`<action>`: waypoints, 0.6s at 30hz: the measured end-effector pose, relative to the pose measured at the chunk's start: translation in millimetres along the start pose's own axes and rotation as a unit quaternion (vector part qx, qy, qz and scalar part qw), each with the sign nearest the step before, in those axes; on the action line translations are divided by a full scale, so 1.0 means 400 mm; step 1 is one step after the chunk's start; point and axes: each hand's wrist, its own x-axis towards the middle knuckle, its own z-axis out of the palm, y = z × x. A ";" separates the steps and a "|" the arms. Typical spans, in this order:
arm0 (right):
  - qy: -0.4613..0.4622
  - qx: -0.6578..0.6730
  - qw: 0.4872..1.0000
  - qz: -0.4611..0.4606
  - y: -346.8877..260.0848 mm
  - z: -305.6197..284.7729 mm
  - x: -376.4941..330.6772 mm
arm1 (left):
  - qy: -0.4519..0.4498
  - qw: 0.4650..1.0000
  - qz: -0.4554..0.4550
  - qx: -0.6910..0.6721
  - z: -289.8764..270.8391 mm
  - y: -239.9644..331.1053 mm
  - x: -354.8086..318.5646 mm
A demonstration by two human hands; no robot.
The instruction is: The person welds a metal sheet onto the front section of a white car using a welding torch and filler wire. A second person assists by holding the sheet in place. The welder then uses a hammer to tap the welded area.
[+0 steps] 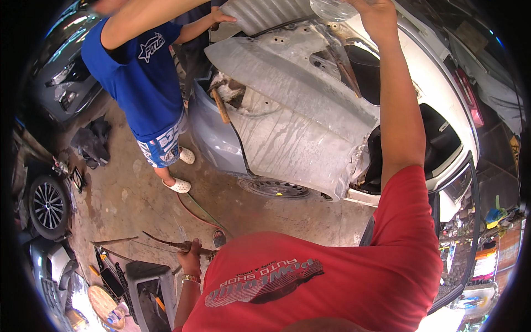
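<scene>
1. Right grip [377, 10] holds a clear plastic container [333, 10] at the view's top edge, near the car body [298, 152].
2. Left grip [191, 259] wraps a curved tool [167, 242]; concrete floor [121, 207] stretches leftward toward an alloy wheel [48, 206].

passage: floor [276, 216] between left grip [190, 259] and grey fender [290, 144] | in the way: person in blue [135, 88], hoses [202, 208]

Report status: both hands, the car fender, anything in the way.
Left hand grips curved tool. Right hand raised beside clear round object, grip unclear. Car fender patchy grey. Co-worker in blue alongside.
</scene>
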 end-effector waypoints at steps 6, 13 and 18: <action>0.013 -0.028 0.999 -0.035 -0.039 0.012 -0.001 | -0.004 1.000 0.011 -0.004 0.005 -0.012 0.009; -0.022 0.067 0.998 -0.007 -0.006 0.035 0.000 | -0.009 1.000 0.006 -0.002 0.013 0.007 -0.001; -0.013 -0.052 0.997 -0.058 -0.020 0.043 -0.007 | -0.011 1.000 0.020 -0.008 0.016 -0.005 -0.001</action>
